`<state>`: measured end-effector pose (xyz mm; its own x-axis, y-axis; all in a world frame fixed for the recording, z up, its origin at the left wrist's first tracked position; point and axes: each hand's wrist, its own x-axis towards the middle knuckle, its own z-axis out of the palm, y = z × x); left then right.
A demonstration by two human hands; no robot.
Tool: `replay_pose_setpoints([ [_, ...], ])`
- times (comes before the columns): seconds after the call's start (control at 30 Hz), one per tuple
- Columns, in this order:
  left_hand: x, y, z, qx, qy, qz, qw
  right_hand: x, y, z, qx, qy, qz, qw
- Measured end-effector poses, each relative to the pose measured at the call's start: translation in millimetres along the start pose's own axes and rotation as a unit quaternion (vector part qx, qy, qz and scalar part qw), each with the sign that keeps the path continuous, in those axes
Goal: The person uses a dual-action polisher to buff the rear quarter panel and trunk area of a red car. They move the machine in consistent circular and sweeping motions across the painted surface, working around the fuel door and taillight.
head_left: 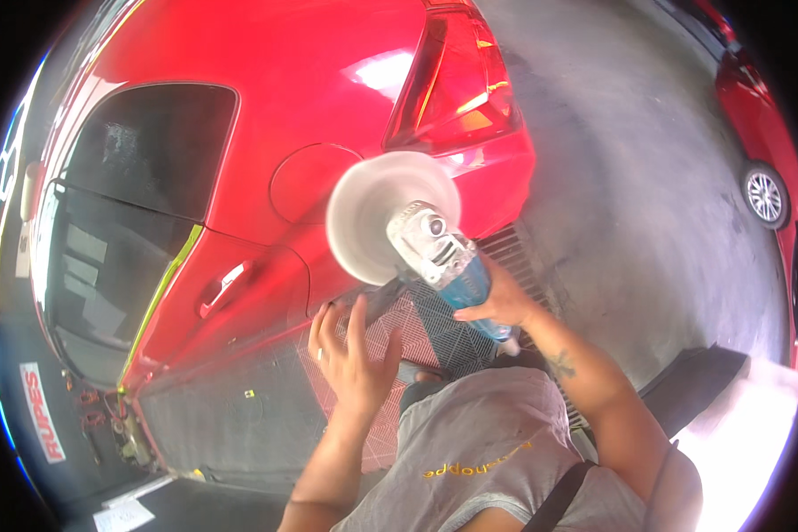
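Note:
My right hand is wrapped round the blue body of a polisher, which has a grey-white metal head. Its round white pad faces the rear side panel of a red car. I cannot tell whether the pad touches the paint. A black side handle sticks out from the polisher's head toward my left hand. That hand is raised with its fingers apart, a ring on one of them. The fingertips are close to the handle, and contact is unclear.
Around the pad are the fuel flap, the tail light and a door handle. Yellow-green tape edges the window. Below lie red and dark floor tiles and a drain grate. Another red car stands at right.

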<state>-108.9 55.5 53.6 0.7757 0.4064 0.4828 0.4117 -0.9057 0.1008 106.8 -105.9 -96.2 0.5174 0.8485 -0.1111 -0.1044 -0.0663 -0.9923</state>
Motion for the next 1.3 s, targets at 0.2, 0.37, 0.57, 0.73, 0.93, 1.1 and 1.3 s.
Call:
replay_pose_setpoints([
  [0.2, 44.9, 39.8, 63.7, -0.161, -0.298, -0.106, 0.935, -8.6, -20.3, -90.2, -0.076, -0.047, 0.027, 0.996],
  [0.37, 46.0, 44.7, 46.4, -0.134, -0.251, -0.145, 0.948, 15.6, -26.2, -84.9, -0.09, -0.103, 0.043, 0.99],
  [0.57, 27.1, 26.4, 25.1, -0.147, -0.2, -0.193, 0.949, 30.5, -63.0, -61.2, -0.147, -0.132, 0.041, 0.979],
  [0.73, -25.6, -11.5, 40.6, -0.198, -0.109, -0.264, 0.938, 44.2, -90.7, -17.0, -0.252, -0.164, 0.055, 0.952],
  [0.93, -92.1, -58.7, 50.0, -0.253, -0.019, -0.406, 0.878, 65.7, -117.8, 73.2, -0.384, -0.213, 0.026, 0.898],
  [1.1, -150.5, -120.8, 49.4, -0.306, 0.018, -0.506, 0.806, 81.7, -120.9, 165.2, -0.476, -0.284, -0.002, 0.832],
  [1.3, -160.0, -147.9, 33.0, -0.341, -0.018, -0.543, 0.767, 101.1, -149.7, 209.9, -0.504, -0.339, 0.044, 0.794],
])
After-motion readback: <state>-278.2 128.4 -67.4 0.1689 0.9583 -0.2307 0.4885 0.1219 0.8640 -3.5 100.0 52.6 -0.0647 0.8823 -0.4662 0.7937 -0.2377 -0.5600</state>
